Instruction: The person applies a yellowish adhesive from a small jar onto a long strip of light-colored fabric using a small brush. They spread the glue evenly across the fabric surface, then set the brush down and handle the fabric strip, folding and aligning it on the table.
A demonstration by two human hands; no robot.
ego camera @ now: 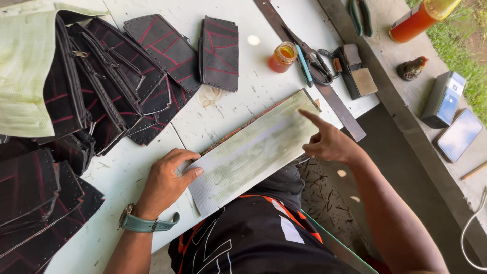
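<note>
Panel: a long pale-green sheet lies slanted at the near edge of the white tabletop, its near corner overhanging toward the person's lap, so both hands reach it.
Left hand: the left hand lies flat, fingers together, thumb on the sheet's near end, seemingly pinning it.
Right hand: the right hand is curled, forefinger out, tip touching the far corner.
Stacks: black red-stitched pieces fan out to the left.
Tools: orange jar and scissors sit beyond.

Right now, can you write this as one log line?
left hand: pressing pale strip | right hand: forefinger on strip's far end | beside: black stitched pieces
</note>
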